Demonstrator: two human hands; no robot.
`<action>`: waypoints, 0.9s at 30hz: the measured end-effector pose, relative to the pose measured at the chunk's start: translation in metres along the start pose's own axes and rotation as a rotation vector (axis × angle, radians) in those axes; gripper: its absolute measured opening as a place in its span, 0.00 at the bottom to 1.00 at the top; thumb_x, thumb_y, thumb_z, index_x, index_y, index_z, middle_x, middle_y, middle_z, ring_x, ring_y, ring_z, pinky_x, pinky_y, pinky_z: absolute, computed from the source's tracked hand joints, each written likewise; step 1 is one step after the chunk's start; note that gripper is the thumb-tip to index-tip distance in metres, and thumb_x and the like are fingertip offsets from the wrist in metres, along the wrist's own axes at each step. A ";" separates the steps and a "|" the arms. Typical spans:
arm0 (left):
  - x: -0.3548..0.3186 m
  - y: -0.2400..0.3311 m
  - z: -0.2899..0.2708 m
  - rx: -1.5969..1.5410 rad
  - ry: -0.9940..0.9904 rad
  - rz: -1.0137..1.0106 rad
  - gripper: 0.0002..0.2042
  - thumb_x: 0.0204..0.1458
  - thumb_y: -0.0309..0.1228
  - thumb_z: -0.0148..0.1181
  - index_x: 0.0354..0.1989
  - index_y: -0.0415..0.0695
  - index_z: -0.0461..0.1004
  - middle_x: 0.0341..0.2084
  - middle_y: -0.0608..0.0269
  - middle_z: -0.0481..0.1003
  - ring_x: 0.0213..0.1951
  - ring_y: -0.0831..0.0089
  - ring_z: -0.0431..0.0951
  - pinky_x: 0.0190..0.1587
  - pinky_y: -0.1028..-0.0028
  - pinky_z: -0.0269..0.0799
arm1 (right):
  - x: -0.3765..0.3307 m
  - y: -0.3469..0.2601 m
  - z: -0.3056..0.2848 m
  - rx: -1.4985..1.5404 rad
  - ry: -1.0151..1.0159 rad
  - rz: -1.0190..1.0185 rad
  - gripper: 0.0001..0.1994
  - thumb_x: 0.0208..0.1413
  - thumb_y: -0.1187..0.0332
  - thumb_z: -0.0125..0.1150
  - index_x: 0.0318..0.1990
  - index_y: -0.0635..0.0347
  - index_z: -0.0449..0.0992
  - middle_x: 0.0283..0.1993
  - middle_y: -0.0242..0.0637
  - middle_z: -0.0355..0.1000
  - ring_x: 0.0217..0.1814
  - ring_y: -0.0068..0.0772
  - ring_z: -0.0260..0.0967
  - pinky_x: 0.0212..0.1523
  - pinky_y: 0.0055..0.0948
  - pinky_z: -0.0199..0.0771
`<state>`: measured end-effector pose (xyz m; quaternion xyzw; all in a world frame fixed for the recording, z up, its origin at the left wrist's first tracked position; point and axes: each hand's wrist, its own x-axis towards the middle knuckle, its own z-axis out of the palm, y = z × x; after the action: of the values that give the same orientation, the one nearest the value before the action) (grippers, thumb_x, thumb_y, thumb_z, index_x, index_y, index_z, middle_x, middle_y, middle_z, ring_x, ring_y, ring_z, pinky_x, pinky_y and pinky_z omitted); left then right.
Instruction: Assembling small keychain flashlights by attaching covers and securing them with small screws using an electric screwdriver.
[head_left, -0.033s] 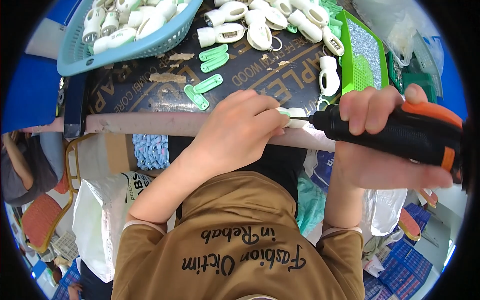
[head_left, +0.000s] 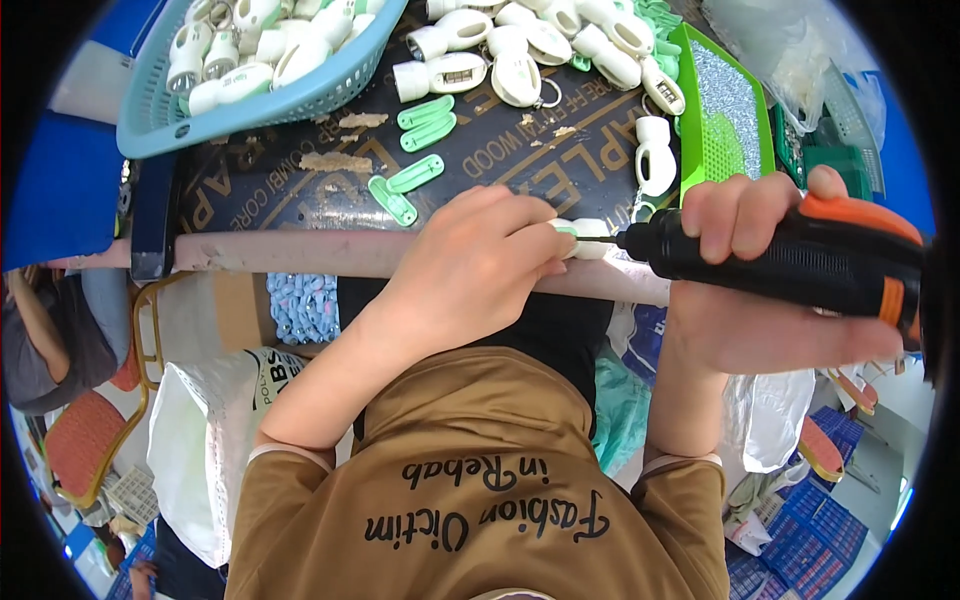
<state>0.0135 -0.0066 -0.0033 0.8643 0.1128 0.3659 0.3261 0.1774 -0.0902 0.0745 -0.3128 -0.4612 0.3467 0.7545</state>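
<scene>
My left hand [head_left: 480, 265] is closed around a small white and green keychain flashlight [head_left: 592, 240] at the table's near edge, hiding much of it. In my right hand [head_left: 735, 215] lies a black and orange electric screwdriver [head_left: 790, 255], held sideways. Its thin bit points left and reaches the flashlight beside my left fingertips; the exact contact spot is too small to make out. Green oval covers [head_left: 427, 125] lie in pairs beyond my left hand. A white flashlight with a key ring [head_left: 655, 157] rests beyond the screwdriver.
A blue basket [head_left: 270, 120] of white flashlights stands at the far left. More flashlights [head_left: 450, 75] are heaped at the back. At the far right is a bright green tray [head_left: 685, 165] of small silvery screws. A padded pink edge [head_left: 300, 250] runs along the table front.
</scene>
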 end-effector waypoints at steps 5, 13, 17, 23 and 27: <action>0.003 0.002 -0.004 0.005 -0.047 -0.009 0.11 0.34 0.23 0.68 0.29 0.42 0.76 0.31 0.58 0.76 0.27 0.62 0.74 0.28 0.69 0.70 | 0.014 0.003 -0.037 -0.137 0.093 -0.287 0.45 0.44 0.24 0.40 0.50 0.61 0.64 0.28 0.39 0.68 0.28 0.34 0.64 0.35 0.37 0.65; -0.001 0.014 -0.012 -0.180 0.034 -0.137 0.14 0.37 0.23 0.67 0.35 0.43 0.74 0.34 0.59 0.76 0.31 0.59 0.75 0.34 0.69 0.71 | -0.025 -0.014 -0.042 -1.149 0.242 -0.616 0.15 0.58 0.61 0.51 0.40 0.68 0.65 0.37 0.46 0.68 0.34 0.35 0.66 0.45 0.36 0.67; 0.003 0.031 -0.022 -0.223 0.024 -0.169 0.16 0.35 0.22 0.68 0.36 0.39 0.75 0.36 0.55 0.77 0.37 0.61 0.77 0.41 0.69 0.71 | -0.061 0.008 -0.010 -0.869 -0.096 0.052 0.24 0.56 0.54 0.50 0.49 0.67 0.70 0.47 0.50 0.67 0.46 0.46 0.67 0.51 0.37 0.64; 0.011 0.041 -0.022 -0.203 -0.039 -0.086 0.20 0.39 0.24 0.65 0.45 0.39 0.73 0.40 0.53 0.75 0.38 0.60 0.75 0.42 0.68 0.70 | -0.067 0.012 -0.001 -0.809 -0.068 0.117 0.18 0.56 0.62 0.53 0.48 0.67 0.69 0.46 0.49 0.67 0.45 0.42 0.67 0.46 0.33 0.68; 0.011 0.044 -0.010 -0.181 -0.019 -0.117 0.19 0.44 0.25 0.62 0.47 0.37 0.71 0.40 0.51 0.74 0.36 0.58 0.75 0.40 0.67 0.70 | -0.071 0.024 -0.001 -0.747 0.041 -0.012 0.15 0.60 0.62 0.49 0.45 0.66 0.68 0.44 0.48 0.68 0.43 0.40 0.67 0.43 0.32 0.68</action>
<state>0.0124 -0.0305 0.0357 0.8268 0.1267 0.3465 0.4246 0.1491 -0.1338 0.0209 -0.5708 -0.5424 0.1436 0.5994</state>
